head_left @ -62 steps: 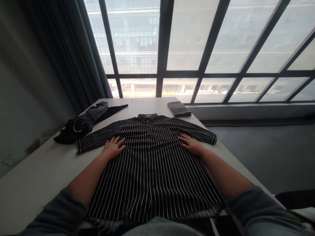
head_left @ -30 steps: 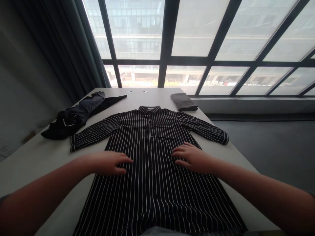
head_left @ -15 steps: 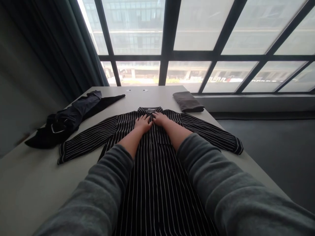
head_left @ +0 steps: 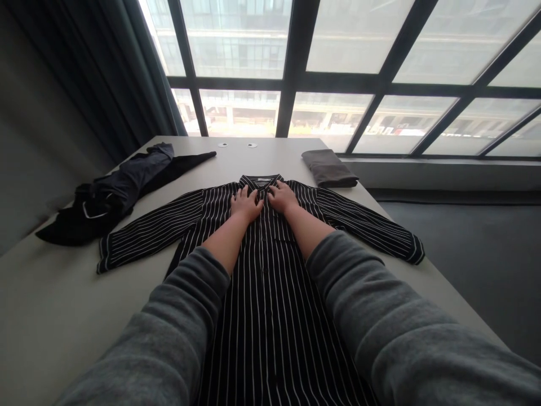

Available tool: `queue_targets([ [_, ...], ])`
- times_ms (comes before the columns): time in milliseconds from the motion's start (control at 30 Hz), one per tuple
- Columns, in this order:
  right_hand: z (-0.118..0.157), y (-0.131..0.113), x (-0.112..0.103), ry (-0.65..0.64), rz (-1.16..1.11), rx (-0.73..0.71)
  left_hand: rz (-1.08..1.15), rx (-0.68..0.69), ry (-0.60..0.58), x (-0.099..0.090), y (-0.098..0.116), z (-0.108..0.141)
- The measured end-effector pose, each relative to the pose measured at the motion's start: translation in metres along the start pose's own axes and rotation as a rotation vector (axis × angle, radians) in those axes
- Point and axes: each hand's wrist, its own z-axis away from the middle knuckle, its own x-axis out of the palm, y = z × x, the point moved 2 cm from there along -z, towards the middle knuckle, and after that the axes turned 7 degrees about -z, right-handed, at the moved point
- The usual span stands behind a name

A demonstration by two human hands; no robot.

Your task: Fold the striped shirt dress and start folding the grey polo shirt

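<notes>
Head view: our left hand (head_left: 246,205) and right hand (head_left: 283,198) lie palm-down, fingers spread, nothing gripped. Black-and-white striped button-up shirt (head_left: 262,299) lies beneath both, collar (head_left: 248,181) beside fingertips. If we press unevenly, placket (head_left: 265,268) could drag askew, creasing front.

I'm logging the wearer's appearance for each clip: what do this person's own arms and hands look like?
The left sleeve and right sleeve are grey, slightly mottled and gathered in soft folds, ending short of the wrists. Below them the forearms are bare. The left hand and right hand are ungloved, with no watch or bracelet visible.
</notes>
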Motion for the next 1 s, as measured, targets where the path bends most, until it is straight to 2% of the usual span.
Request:
queue_targets([
  [67,0.008,-0.002,-0.003,0.104,0.008,-0.061,-0.007,0.0,0.056,-0.001,-0.001,0.0],
  [100,0.012,-0.003,-0.004,0.115,0.013,-0.09,-0.012,0.007,0.04,-0.001,-0.001,0.0],
  [200,0.016,-0.005,-0.005,0.08,0.026,-0.154,-0.016,0.039,-0.074,0.002,-0.001,-0.005],
  [300,0.015,-0.005,-0.005,0.068,0.035,-0.176,-0.024,0.075,-0.102,0.004,-0.001,-0.008],
  [433,0.009,-0.004,-0.003,0.034,0.015,-0.152,-0.031,0.122,-0.113,0.004,-0.001,-0.01],
  [600,0.004,-0.003,0.0,-0.093,0.002,-0.053,-0.035,0.12,-0.091,0.005,0.0,-0.006],
  [700,0.003,-0.003,0.0,-0.084,-0.012,-0.002,-0.038,0.096,-0.059,0.004,-0.001,-0.004],
  [833,0.003,-0.003,0.001,-0.072,-0.008,-0.03,-0.057,0.057,-0.042,-0.008,-0.01,-0.018],
  [1000,0.005,-0.004,0.0,-0.066,-0.013,-0.042,-0.116,0.029,-0.069,-0.04,-0.031,-0.065],
])
